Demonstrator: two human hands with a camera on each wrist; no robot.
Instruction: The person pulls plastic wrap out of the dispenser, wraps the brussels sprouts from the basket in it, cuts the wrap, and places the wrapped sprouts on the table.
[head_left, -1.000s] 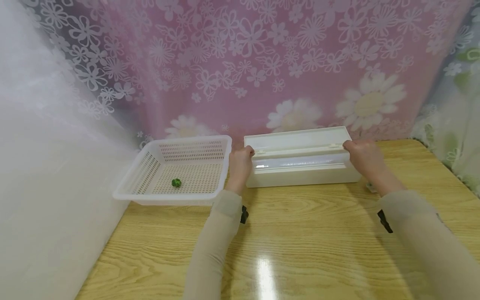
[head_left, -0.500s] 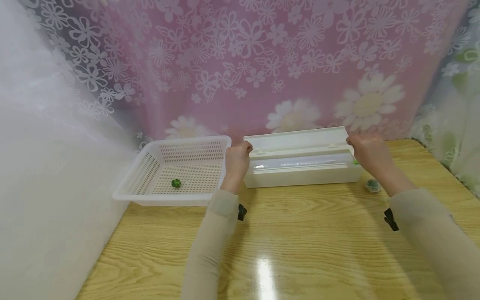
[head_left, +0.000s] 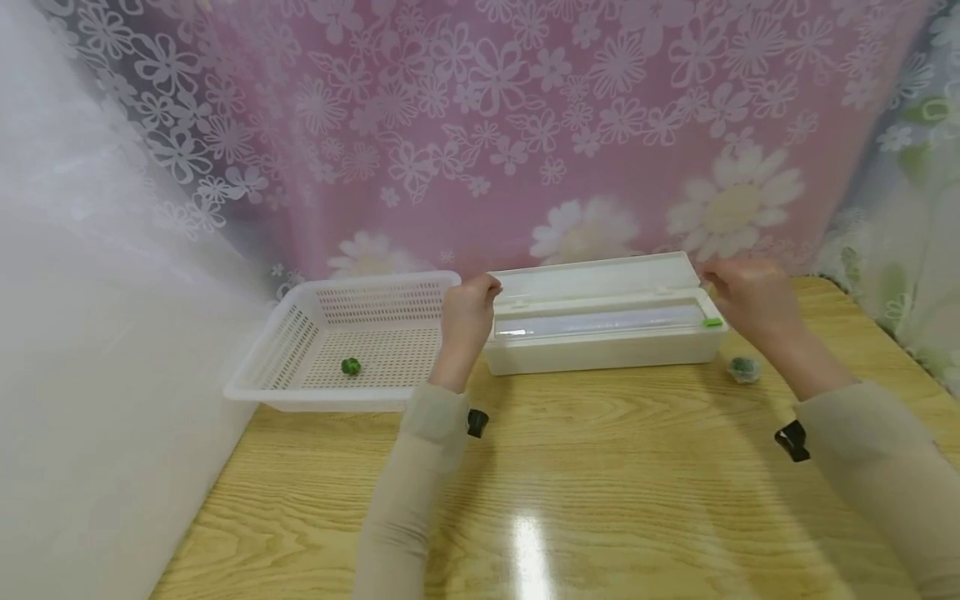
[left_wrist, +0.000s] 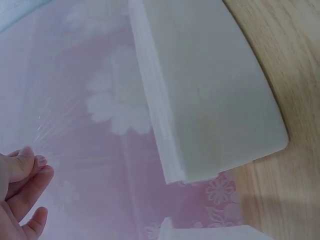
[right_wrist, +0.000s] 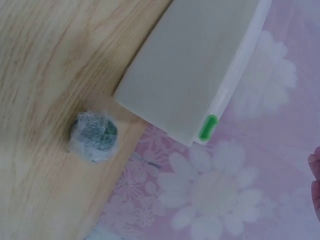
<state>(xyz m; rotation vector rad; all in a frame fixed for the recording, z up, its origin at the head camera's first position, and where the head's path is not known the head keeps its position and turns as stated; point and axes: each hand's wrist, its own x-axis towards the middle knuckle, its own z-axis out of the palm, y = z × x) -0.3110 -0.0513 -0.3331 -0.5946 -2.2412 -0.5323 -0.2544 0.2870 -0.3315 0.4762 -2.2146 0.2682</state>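
Note:
A long white cling film dispenser [head_left: 600, 354] lies on the table with its lid [head_left: 600, 279] raised at the back and a film roll [head_left: 600, 322] inside. My left hand [head_left: 467, 321] pinches clear cling film [left_wrist: 45, 125] above the dispenser's left end; taut creases fan out from the fingertips in the left wrist view. Over the right end, my right hand [head_left: 757, 302] has thumb and fingers pinched together at the sheet's other side. A green slider [right_wrist: 208, 127] sits at the dispenser's right end. Beside it rests a film-wrapped green piece [right_wrist: 95, 137].
A white perforated basket [head_left: 341, 395] stands left of the dispenser, holding one small green broccoli-like piece [head_left: 350, 367]. Pink flowered cloth [head_left: 480, 125] hangs behind the wooden table [head_left: 600, 483]. A white sheet [head_left: 112, 333] covers the left side.
Both hands have risen from the dispenser's rim and spread apart slightly, drawing up the film. The green slider and the wrapped piece have come into view beside the right hand.

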